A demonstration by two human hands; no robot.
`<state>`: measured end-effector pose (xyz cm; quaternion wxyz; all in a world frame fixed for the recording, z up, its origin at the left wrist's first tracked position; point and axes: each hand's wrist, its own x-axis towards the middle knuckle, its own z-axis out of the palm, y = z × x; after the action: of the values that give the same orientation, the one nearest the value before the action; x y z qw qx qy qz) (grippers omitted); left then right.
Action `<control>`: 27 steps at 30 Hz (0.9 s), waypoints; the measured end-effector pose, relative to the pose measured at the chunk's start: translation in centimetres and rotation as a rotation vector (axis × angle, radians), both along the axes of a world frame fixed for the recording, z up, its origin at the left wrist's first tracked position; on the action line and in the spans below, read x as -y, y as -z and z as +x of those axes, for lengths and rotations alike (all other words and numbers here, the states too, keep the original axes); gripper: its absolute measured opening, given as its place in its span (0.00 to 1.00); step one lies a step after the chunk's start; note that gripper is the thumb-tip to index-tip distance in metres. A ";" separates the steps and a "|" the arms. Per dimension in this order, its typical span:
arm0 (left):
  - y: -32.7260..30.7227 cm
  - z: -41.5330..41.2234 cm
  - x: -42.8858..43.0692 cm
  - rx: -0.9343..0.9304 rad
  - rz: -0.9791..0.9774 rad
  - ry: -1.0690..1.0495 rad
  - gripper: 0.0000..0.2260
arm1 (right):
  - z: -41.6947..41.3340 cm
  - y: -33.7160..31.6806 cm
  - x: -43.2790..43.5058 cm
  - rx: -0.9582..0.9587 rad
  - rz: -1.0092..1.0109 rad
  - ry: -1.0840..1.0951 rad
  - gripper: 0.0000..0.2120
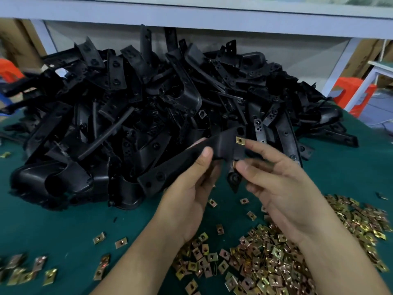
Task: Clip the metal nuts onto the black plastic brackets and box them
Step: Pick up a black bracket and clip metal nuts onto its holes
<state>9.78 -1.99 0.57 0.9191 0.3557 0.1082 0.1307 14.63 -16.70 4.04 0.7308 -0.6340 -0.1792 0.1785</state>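
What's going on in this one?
A person is fitting clip nuts at a green-covered table. The left hand grips a black plastic bracket, and the right hand pinches its end, where a brass-coloured square metal nut sits clipped on and a second nut shows by the thumb. A pile of black brackets lies behind, loose nuts in front. No box is in view.

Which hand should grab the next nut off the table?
Likely right. The right hand is over the big nut pile, while the left hand grips the bracket and steadies it.
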 end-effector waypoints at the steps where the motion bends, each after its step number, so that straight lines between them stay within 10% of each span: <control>1: -0.3 0.1 -0.3 0.022 -0.021 -0.079 0.19 | 0.2 -0.4 0.3 -0.035 0.041 0.046 0.21; 13: -2.7 -2.1 2.5 0.064 0.110 -0.247 0.07 | -1.8 -2.8 5.1 0.036 0.082 0.310 0.23; 27: -1.6 -4.6 18.9 -0.045 0.330 0.286 0.10 | -12.4 -0.9 22.0 0.078 0.024 0.829 0.24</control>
<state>5.19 -20.89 2.21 0.8548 0.5160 0.0542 0.0071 2.23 -38.71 4.92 0.7408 -0.6502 0.0614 -0.1571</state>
